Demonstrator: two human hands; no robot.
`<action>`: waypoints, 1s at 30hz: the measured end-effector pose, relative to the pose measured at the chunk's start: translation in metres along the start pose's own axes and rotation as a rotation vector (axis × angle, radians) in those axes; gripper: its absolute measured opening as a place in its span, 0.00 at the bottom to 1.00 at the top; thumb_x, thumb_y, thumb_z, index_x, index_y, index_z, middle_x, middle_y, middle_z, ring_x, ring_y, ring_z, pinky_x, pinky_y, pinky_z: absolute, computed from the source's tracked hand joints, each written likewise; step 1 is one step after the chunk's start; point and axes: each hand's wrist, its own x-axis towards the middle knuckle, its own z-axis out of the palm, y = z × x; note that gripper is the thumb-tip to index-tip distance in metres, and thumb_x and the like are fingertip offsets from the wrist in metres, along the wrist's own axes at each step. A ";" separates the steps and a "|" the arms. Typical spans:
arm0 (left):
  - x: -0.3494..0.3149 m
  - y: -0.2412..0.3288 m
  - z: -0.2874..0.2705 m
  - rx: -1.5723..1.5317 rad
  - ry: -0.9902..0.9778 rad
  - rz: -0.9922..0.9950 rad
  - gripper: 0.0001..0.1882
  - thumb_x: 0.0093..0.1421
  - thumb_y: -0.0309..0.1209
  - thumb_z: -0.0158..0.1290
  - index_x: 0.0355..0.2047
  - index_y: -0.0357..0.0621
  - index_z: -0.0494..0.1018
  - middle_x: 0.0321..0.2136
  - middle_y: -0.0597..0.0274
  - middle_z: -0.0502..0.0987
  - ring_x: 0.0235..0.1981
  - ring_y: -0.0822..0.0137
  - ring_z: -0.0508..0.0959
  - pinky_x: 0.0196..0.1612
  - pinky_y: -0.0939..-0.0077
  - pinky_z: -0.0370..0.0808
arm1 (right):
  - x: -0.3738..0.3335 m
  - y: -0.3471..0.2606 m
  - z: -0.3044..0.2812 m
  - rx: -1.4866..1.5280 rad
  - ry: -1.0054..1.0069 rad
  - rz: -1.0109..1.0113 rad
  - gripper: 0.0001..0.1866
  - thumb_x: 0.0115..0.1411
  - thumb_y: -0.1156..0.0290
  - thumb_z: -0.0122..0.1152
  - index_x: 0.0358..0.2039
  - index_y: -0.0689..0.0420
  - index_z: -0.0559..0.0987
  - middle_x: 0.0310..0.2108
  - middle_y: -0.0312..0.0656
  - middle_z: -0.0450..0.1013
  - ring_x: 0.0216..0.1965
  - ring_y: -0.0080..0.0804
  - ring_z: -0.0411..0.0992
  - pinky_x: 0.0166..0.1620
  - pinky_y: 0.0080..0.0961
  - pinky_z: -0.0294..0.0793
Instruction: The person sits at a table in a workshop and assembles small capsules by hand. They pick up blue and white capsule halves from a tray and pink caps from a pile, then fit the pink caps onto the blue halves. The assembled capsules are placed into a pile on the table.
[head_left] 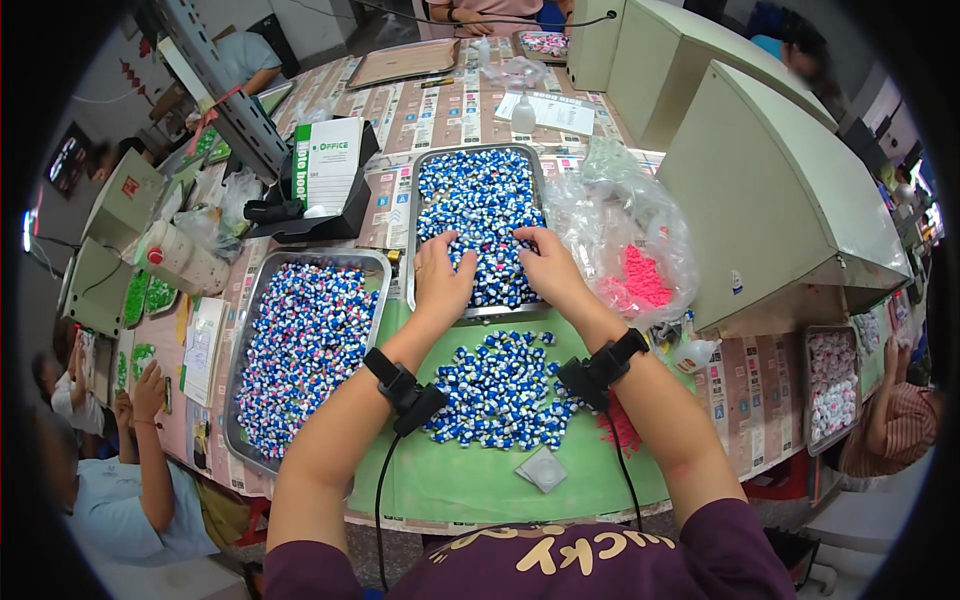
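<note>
Blue-and-white pieces [482, 185] in the metal tray [412, 225] are flanked by the left hand [443, 278] and right hand [553, 268].
The tray's long axis is laid front to back between them; thumbs and fingers are spread, with nothing visibly pinched.

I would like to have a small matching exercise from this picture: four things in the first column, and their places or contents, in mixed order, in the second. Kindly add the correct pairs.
Column one
1. Left hand
2. Large clear plastic bag
3. Green-and-white notebook
4. Loose pile of blue-and-white pieces

Column two
A. Standing in a black box
B. On the green mat, between the forearms
C. Fingers at the pieces in the middle metal tray
D. Holds bright pink pieces

Right pairs: 1-C, 2-D, 3-A, 4-B
</note>
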 end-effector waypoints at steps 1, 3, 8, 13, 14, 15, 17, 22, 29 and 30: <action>0.000 0.003 0.001 -0.020 0.001 -0.014 0.22 0.60 0.38 0.51 0.50 0.38 0.66 0.48 0.47 0.69 0.52 0.48 0.66 0.57 0.58 0.60 | 0.003 0.001 0.003 0.101 0.003 0.104 0.16 0.59 0.74 0.49 0.48 0.60 0.75 0.41 0.41 0.73 0.38 0.27 0.70 0.43 0.23 0.70; 0.000 0.005 0.007 -0.022 0.062 -0.020 0.18 0.61 0.37 0.49 0.48 0.41 0.70 0.46 0.50 0.72 0.50 0.50 0.69 0.54 0.60 0.63 | 0.004 0.003 0.005 0.228 0.013 0.220 0.15 0.62 0.73 0.47 0.47 0.59 0.75 0.40 0.34 0.72 0.31 0.17 0.67 0.35 0.16 0.68; 0.002 0.010 0.014 -0.233 0.111 -0.078 0.14 0.62 0.37 0.48 0.40 0.41 0.76 0.39 0.55 0.77 0.43 0.54 0.74 0.49 0.63 0.68 | 0.002 -0.002 0.010 0.365 0.043 0.219 0.13 0.61 0.70 0.48 0.42 0.61 0.78 0.39 0.45 0.75 0.43 0.31 0.73 0.47 0.26 0.70; 0.006 0.008 0.013 -0.338 0.060 -0.127 0.14 0.64 0.38 0.48 0.39 0.41 0.77 0.37 0.55 0.78 0.40 0.56 0.75 0.45 0.66 0.70 | 0.002 0.001 0.018 0.261 0.129 0.155 0.12 0.61 0.69 0.49 0.39 0.59 0.79 0.34 0.43 0.75 0.36 0.30 0.73 0.42 0.25 0.71; 0.006 0.011 0.011 -0.331 0.046 -0.129 0.14 0.64 0.38 0.48 0.39 0.41 0.77 0.36 0.55 0.78 0.39 0.56 0.76 0.44 0.66 0.70 | 0.003 0.003 0.019 0.230 0.150 0.155 0.12 0.61 0.69 0.50 0.39 0.59 0.79 0.33 0.43 0.75 0.36 0.30 0.73 0.41 0.25 0.71; 0.007 0.010 0.012 -0.351 0.050 -0.112 0.15 0.64 0.39 0.48 0.40 0.40 0.77 0.32 0.58 0.78 0.33 0.63 0.76 0.39 0.71 0.71 | 0.003 0.005 0.019 0.187 0.164 0.119 0.13 0.61 0.67 0.51 0.40 0.60 0.79 0.34 0.43 0.76 0.36 0.28 0.73 0.41 0.24 0.71; 0.006 0.017 -0.001 -0.499 -0.057 -0.260 0.16 0.65 0.38 0.48 0.41 0.39 0.77 0.30 0.61 0.77 0.30 0.69 0.74 0.36 0.74 0.70 | -0.001 -0.012 0.010 0.257 0.101 0.169 0.14 0.62 0.66 0.51 0.41 0.60 0.78 0.36 0.43 0.76 0.37 0.27 0.73 0.42 0.24 0.70; -0.001 0.004 -0.003 -0.493 -0.062 -0.110 0.18 0.66 0.39 0.47 0.45 0.37 0.74 0.33 0.61 0.76 0.31 0.72 0.73 0.37 0.77 0.69 | -0.005 -0.009 -0.010 0.419 0.054 0.183 0.19 0.63 0.63 0.52 0.48 0.63 0.74 0.40 0.42 0.76 0.41 0.27 0.72 0.46 0.22 0.69; -0.003 -0.001 0.004 -0.308 0.013 -0.110 0.20 0.64 0.42 0.48 0.45 0.39 0.74 0.44 0.50 0.75 0.46 0.54 0.74 0.50 0.66 0.69 | -0.018 -0.017 -0.002 0.355 0.074 0.242 0.21 0.64 0.62 0.52 0.51 0.65 0.72 0.43 0.44 0.75 0.43 0.28 0.72 0.48 0.24 0.69; -0.001 0.002 0.005 -0.313 0.009 -0.150 0.20 0.64 0.43 0.48 0.45 0.39 0.74 0.44 0.50 0.75 0.46 0.54 0.74 0.49 0.67 0.69 | -0.019 -0.017 -0.001 0.382 0.089 0.240 0.21 0.64 0.62 0.53 0.51 0.65 0.72 0.42 0.44 0.75 0.43 0.28 0.72 0.48 0.24 0.69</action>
